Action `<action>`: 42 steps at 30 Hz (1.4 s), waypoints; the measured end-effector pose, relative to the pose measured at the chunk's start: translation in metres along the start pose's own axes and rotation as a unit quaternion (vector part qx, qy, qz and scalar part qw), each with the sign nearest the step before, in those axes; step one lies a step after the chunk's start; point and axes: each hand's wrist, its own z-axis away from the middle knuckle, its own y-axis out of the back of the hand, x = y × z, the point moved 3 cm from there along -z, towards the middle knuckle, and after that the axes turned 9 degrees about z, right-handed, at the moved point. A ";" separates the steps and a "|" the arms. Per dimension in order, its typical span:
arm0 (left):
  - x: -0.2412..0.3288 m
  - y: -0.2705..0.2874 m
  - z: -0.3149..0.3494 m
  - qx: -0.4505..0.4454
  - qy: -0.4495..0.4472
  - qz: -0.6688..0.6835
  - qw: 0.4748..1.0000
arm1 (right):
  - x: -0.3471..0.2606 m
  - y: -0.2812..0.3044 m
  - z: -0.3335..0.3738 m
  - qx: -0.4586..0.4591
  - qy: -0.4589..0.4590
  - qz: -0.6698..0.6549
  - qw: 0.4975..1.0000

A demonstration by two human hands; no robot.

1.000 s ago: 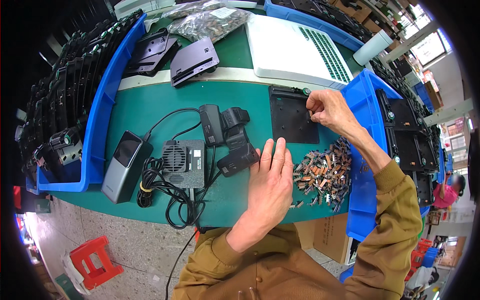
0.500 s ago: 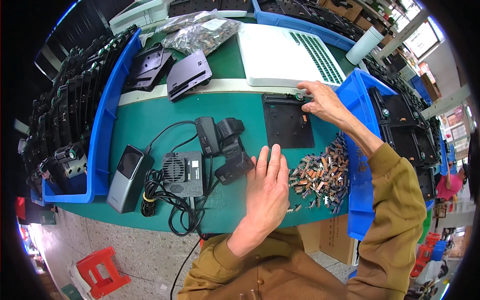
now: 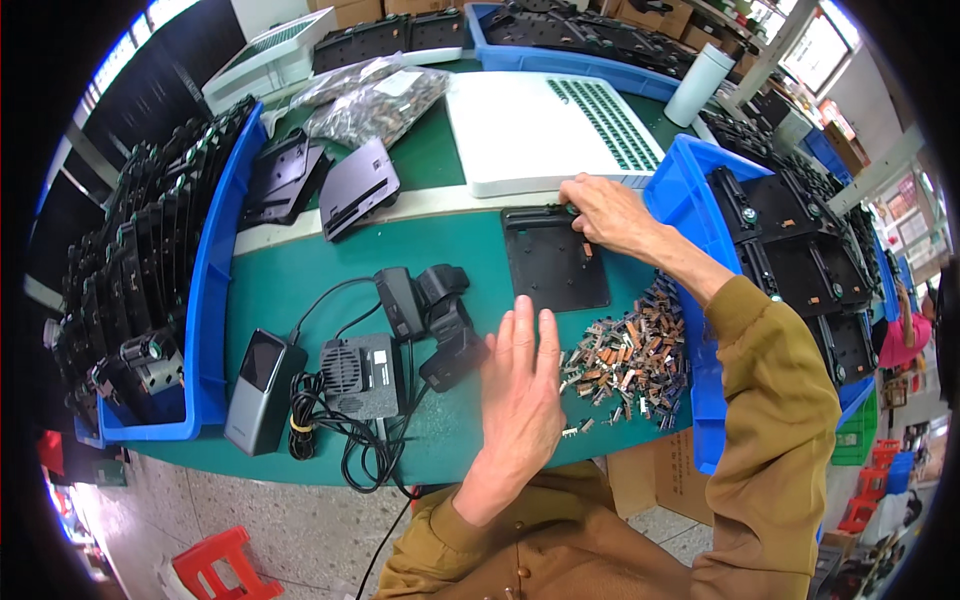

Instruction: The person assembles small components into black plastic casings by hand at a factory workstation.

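Observation:
A flat black plastic panel point(image 3: 555, 262) lies on the green table in front of me, with a raised bar along its far edge and a small brown part point(image 3: 587, 250) near its right side. Over its far right corner my right hand point(image 3: 618, 215) curls, thumb and fingers closed on that corner; the fingertips are partly hidden. My left hand point(image 3: 525, 385) is stretched out with fingers extended, holding nothing, its tips just short of the panel's near edge. Right of it spreads a heap of small metal and brown parts point(image 3: 630, 360).
Blue bins of black panels stand at left point(image 3: 208, 300) and right point(image 3: 705, 400). Beside my left hand lie black connected devices point(image 3: 450, 345), a fan-grilled box point(image 3: 365, 375), a power bank point(image 3: 262, 390) and coiled cable. A white tray point(image 3: 520, 125), bagged parts point(image 3: 385, 105) and a pale bottle point(image 3: 698, 85) stand farther back.
My right hand has closed from a spread thumb and fingers onto the panel's far right corner. The whole view has shifted slightly; my left hand stays stretched out near the panel.

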 end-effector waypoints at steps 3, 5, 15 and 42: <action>0.000 0.004 -0.002 0.018 0.026 0.017 0.999 | -0.014 0.012 -0.006 -0.019 -0.013 0.075 0.997; 0.005 0.008 -0.002 0.032 0.039 0.060 0.997 | -0.022 0.031 -0.010 -0.108 -0.045 0.112 0.987; 0.007 0.002 0.001 0.023 0.004 0.041 0.999 | -0.008 0.151 0.063 0.071 -0.118 0.189 0.972; 0.004 -0.002 0.006 -0.005 0.003 -0.019 1.000 | 0.145 0.273 0.414 -0.071 -0.587 0.280 0.756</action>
